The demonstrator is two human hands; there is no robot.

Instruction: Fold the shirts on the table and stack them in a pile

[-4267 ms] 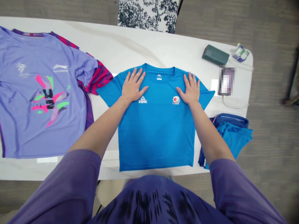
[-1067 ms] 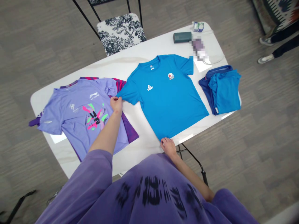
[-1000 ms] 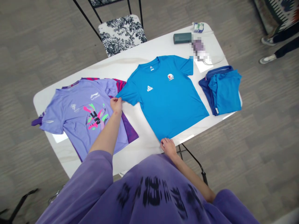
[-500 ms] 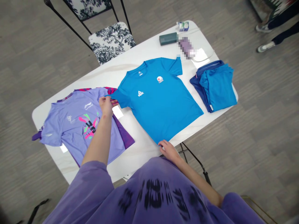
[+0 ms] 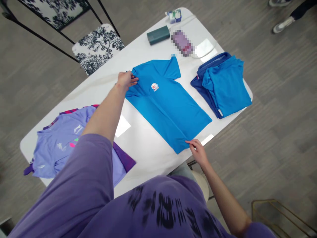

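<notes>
The left hand [image 5: 127, 80] has its thumb and fingers closed on bunched cloth by the collar of the blue shirt [image 5: 175, 102]; the right hand [image 5: 198, 152] pinches the bottom hem narrowly between thumb and fingertips; half a second ago the left hand held the sleeve out over the lavender shirt [image 5: 56, 138], and now it has come up and across, so that side of the blue shirt is folded over the front and the white lettering has gone from sight; the round badge [image 5: 155, 87] still shows.

The blue shirt lies between the two hands, touching both, its other sleeve spread flat beyond them; under it is the white table [image 5: 151, 145]; the lavender shirt lies on the person's left, partly behind the left arm, over a dark purple shirt [image 5: 125, 159]; a folded pile of blue clothes [image 5: 224, 87] sits on the right.

Near the far end are a green block [image 5: 158, 35], a blurred purple object [image 5: 182, 43], a small carton [image 5: 175, 16] and a pale cable [image 5: 209, 53]; past the table stand a patterned chair [image 5: 99, 46] and, on the grey floor [image 5: 267, 115], another person's shoes [image 5: 282, 25].
</notes>
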